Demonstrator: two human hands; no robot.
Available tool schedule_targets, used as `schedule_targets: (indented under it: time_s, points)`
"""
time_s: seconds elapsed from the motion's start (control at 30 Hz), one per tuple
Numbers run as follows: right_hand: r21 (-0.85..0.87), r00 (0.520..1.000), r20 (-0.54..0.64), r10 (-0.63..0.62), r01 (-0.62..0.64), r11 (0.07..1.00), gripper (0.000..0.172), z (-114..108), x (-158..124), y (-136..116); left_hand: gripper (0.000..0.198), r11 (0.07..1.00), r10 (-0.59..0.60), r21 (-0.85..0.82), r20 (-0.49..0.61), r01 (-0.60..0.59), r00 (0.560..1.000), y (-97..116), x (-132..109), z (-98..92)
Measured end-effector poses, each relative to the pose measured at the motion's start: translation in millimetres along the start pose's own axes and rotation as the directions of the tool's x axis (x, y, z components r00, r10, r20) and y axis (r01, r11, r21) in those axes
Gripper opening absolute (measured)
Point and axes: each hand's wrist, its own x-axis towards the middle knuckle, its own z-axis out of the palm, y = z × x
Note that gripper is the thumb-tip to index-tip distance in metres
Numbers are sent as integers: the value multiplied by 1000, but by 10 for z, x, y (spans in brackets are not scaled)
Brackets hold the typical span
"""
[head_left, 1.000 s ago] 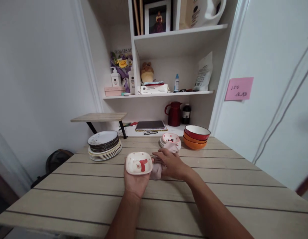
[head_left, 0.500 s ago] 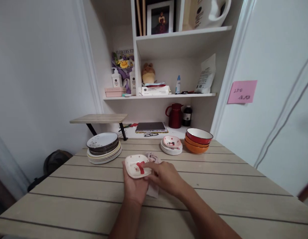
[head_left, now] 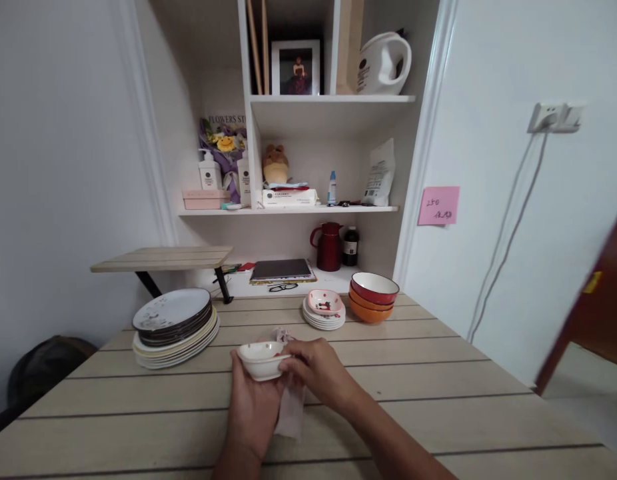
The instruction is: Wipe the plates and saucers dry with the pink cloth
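A small white dish (head_left: 261, 371) with a red pattern inside rests on the palm of my left hand (head_left: 252, 407), whose fingers support it from the left and below. My right hand (head_left: 316, 370) grips the dish's right rim between thumb and fingers. Behind and under the hands a pale pinkish cloth (head_left: 291, 410) lies on the table, partly covered by them. Beyond the hands, a pink-rimmed dish (head_left: 324, 302) sits on a stack of small white plates (head_left: 324, 323).
On the left stands a pile of large plates (head_left: 176, 333) beside a raised wooden stand (head_left: 163, 259). Stacked red and orange bowls (head_left: 372, 300) are at the back right. Farther back are glasses (head_left: 283, 287), a laptop (head_left: 281, 269) and a red jug (head_left: 329, 248).
The dish has tipped from facing me to nearly level, so its outer side shows. My right hand has shifted from the dish's inside to its right rim. The camera view has turned right and up.
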Motion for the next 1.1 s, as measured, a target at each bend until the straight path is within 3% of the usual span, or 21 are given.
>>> schedule_targets:
  time_s: [0.17,0.37,0.53,0.67,0.8,0.93,1.1]
  points:
    - [45,998,-17,56,-55,997,22,-99,61,206,18,986,-26,150,-279,70,960,-16,34,-22]
    - [42,991,-12,136,-136,990,24,-336,32,416,17,970,-66,204,-286,128,956,-51,10,-3]
    - [52,989,-86,120,-116,992,28,-614,111,461,11,961,-33,250,-335,122,942,-112,-36,23]
    - [-133,963,-238,128,-163,978,32,-797,271,587,13,950,-13,291,-334,116,943,-158,-31,28]
    - [-402,926,-340,162,-299,865,31,-868,403,777,11,944,-5,308,-338,116,941,-180,-24,17]
    - [-597,928,-344,141,-332,731,33,-830,454,935,9,945,6,309,-343,107,939,-191,-41,28]
    - [-658,934,-317,166,-342,671,34,-754,474,1042,10,952,13,288,-370,101,929,-202,-51,55]
